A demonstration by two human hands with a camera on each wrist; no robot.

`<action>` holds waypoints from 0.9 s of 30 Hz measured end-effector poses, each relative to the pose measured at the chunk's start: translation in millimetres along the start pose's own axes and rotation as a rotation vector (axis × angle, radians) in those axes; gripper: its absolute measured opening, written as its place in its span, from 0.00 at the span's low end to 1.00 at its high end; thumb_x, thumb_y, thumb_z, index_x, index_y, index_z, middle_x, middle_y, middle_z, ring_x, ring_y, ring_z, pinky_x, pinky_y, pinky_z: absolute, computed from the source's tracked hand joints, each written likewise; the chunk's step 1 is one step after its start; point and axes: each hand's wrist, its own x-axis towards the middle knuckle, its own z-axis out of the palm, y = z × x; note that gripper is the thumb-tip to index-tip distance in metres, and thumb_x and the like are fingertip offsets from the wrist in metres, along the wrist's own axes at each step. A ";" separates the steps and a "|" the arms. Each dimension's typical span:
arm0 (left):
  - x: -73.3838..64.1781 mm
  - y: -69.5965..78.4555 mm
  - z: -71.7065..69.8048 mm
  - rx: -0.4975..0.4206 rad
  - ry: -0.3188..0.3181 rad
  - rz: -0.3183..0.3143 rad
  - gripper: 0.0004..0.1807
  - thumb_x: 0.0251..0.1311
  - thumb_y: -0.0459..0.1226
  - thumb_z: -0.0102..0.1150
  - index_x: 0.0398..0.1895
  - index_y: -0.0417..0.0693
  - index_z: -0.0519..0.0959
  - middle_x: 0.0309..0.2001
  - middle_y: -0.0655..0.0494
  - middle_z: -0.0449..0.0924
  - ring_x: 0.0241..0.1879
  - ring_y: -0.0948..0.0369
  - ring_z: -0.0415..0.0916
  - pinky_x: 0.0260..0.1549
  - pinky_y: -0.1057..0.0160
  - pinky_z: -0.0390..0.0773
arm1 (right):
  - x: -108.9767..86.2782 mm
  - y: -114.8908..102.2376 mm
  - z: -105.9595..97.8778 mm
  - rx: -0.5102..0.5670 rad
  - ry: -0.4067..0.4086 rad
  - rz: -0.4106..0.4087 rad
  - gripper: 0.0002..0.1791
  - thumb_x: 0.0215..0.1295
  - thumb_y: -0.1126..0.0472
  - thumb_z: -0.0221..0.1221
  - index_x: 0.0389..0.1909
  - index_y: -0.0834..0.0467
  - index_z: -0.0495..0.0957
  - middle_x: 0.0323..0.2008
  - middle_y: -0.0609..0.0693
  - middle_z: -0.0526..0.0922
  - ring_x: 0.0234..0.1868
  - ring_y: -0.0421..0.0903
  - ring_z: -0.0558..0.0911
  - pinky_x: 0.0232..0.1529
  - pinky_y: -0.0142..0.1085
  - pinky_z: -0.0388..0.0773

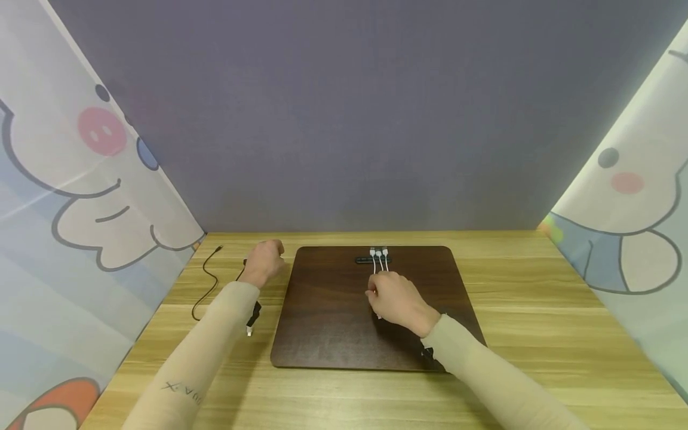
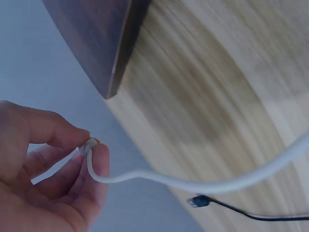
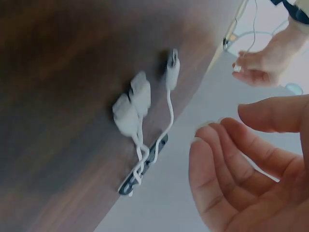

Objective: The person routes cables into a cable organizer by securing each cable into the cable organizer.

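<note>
My left hand [image 1: 263, 263] is beyond the board's left edge. In the left wrist view, its thumb and fingers pinch the small end of a white cable [image 2: 217, 186]. Over the dark brown board [image 1: 333, 322], my right hand [image 1: 400, 301] has loosely curved fingers, with nothing between them in the right wrist view. Three white cables pass through a black cable clip [image 3: 162, 142] on the board. Their plugs, such as one white plug [image 3: 172, 72], rest on the wood near the right hand. The other ends of the cables [image 1: 378, 254] show at the board's far edge.
A black cable [image 1: 206, 269] lies in curves on the wooden table [image 1: 516, 298], left of the board. A small white plug [image 1: 249, 331] shows beside the left sleeve. A grey panel [image 1: 376, 119] rises behind the table, with printed cartoon sheets [image 1: 64, 167] at both sides.
</note>
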 end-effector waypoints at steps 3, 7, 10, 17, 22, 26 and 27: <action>-4.4 5.7 -3.9 -0.010 0.004 0.029 0.21 0.60 0.26 0.51 0.57 0.33 0.79 0.56 0.36 0.81 0.55 0.39 0.78 0.51 0.42 0.79 | 4.2 4.5 -5.0 0.065 0.010 0.010 0.04 0.70 0.63 0.62 0.35 0.57 0.84 0.28 0.45 0.79 0.20 0.39 0.73 0.23 0.37 0.72; -10.6 16.2 -9.6 -0.027 0.019 0.074 0.22 0.59 0.26 0.49 0.56 0.34 0.80 0.56 0.36 0.81 0.56 0.39 0.78 0.52 0.41 0.78 | 7.7 9.7 -9.5 0.133 0.024 0.013 0.05 0.71 0.61 0.62 0.38 0.57 0.85 0.30 0.44 0.81 0.20 0.39 0.74 0.26 0.37 0.74; -13.9 23.7 -12.3 -0.032 0.030 0.108 0.21 0.58 0.26 0.49 0.55 0.34 0.80 0.53 0.37 0.82 0.54 0.40 0.79 0.51 0.42 0.78 | 9.8 13.2 -9.5 0.201 0.027 0.032 0.08 0.73 0.56 0.61 0.40 0.57 0.85 0.26 0.43 0.80 0.19 0.39 0.72 0.29 0.39 0.74; -22.8 42.6 -15.6 -0.057 0.078 0.181 0.16 0.59 0.28 0.56 0.50 0.36 0.82 0.47 0.41 0.84 0.47 0.45 0.81 0.46 0.45 0.80 | 13.2 21.5 -6.8 0.325 0.047 0.070 0.17 0.76 0.49 0.56 0.50 0.57 0.84 0.29 0.46 0.82 0.18 0.41 0.68 0.31 0.40 0.71; -27.8 53.2 -19.4 -0.088 0.106 0.216 0.15 0.59 0.28 0.56 0.49 0.39 0.83 0.45 0.44 0.84 0.42 0.48 0.81 0.43 0.47 0.80 | 14.8 21.2 -7.0 0.375 0.069 0.051 0.17 0.77 0.47 0.56 0.52 0.54 0.83 0.42 0.46 0.85 0.30 0.42 0.76 0.40 0.42 0.74; -32.6 61.8 -25.2 -0.103 0.125 0.250 0.15 0.59 0.27 0.57 0.49 0.40 0.83 0.44 0.46 0.83 0.40 0.51 0.80 0.42 0.50 0.79 | 15.0 17.3 -6.8 0.428 0.061 0.027 0.19 0.76 0.47 0.57 0.55 0.56 0.82 0.47 0.47 0.85 0.39 0.43 0.79 0.43 0.44 0.76; -33.9 63.9 -26.6 -0.108 0.129 0.264 0.15 0.59 0.27 0.57 0.49 0.39 0.83 0.44 0.46 0.83 0.40 0.51 0.79 0.41 0.50 0.79 | 15.0 16.5 -6.6 0.441 0.057 0.024 0.18 0.76 0.48 0.57 0.55 0.56 0.82 0.48 0.47 0.85 0.41 0.43 0.79 0.43 0.44 0.76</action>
